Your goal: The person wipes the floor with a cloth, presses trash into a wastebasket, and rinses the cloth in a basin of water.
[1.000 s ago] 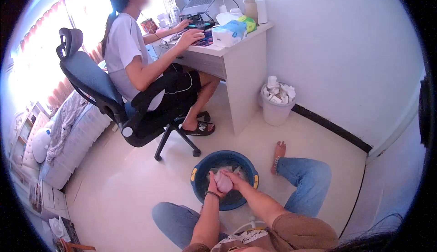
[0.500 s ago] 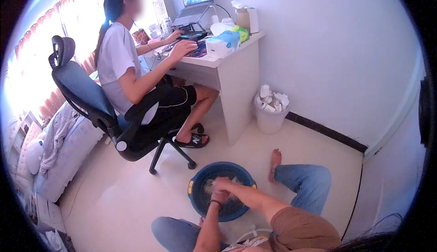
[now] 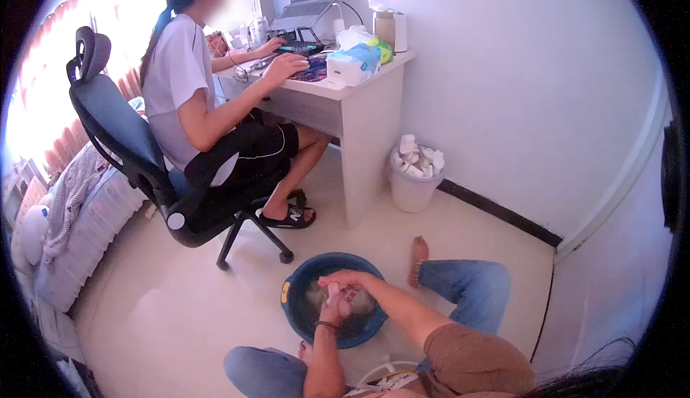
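Observation:
A round blue basin with a yellow patch on its rim stands on the floor between my bent legs, with murky water in it. Over the water my two hands meet. My left hand, a dark band at its wrist, has its fingers curled up against the right one. From above, my right hand lies across the left fingers. Something pale and wet-looking shows beside and below the hands; its kind is too unclear to name, and whatever lies between the palms is hidden.
Ahead, another person sits in a black office chair at a desk with a laptop and tissue packs. A full waste bin stands by the wall. A bed is at left.
My hands have come up slightly and turned, with the right hand now further across the left. The whole view has shifted a little, moving the basin leftward in the picture.

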The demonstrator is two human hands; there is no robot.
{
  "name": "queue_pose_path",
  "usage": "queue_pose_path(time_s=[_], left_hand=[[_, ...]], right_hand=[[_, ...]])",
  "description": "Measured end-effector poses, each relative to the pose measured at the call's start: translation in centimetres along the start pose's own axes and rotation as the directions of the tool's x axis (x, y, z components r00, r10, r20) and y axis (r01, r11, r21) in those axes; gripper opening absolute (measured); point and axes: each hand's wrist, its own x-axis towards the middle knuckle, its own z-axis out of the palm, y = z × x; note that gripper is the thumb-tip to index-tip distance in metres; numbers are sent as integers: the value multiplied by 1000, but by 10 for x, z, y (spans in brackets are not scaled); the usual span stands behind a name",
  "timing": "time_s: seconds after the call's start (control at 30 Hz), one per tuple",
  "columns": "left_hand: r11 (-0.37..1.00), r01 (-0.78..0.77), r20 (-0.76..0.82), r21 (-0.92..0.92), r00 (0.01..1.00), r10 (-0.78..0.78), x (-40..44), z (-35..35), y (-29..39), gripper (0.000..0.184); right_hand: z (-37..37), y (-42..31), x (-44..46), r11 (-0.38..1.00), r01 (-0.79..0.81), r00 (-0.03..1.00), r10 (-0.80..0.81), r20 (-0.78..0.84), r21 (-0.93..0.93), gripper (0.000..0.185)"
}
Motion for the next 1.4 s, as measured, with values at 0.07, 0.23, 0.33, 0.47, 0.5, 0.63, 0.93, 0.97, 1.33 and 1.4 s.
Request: queue_pose_path(time_s=[0.07,0.23,0.33,0.47,0.5,0.63,0.93,0.97,1.33,1.4], left_hand=[[909,71,77,-410,996,-43,-12,11,13,41],[512,240,269,-825,963,-16,-39,28,38,35],[583,135,224,-801,971,82,-50,37,46,35],[688,102,250,-718,961,118,-60,35,57,35],[705,142,284,-695,955,89,-58,32,55,36],[865,156,256,-477,966,-33,-28,11,26,35],[230,-25,-59,973,935,349,23,-10,-23,48],[239,46,-121,970,942,312,28,-13,-33,48],[510,429,-533,745,844,68,2,11,-29,44],[510,418,-534,752,839,99,1,10,-36,41]], right_hand=[[-4,-3,-13,973,70,984,-104,144,220,47],[24,-35,-50,885,240,848,-391,358,399,47],[23,-41,-52,896,260,870,-380,315,361,41],[17,-30,-12,881,295,884,-398,244,368,38],[17,-30,-11,881,298,885,-399,240,367,38],[24,-36,-21,921,367,904,-386,183,131,30],[44,-16,22,735,397,801,-570,-183,-549,20],[48,-12,23,715,352,788,-575,-221,-604,19],[82,5,14,673,-170,667,-460,-586,-720,25],[82,9,16,699,-176,670,-431,-604,-693,26]])
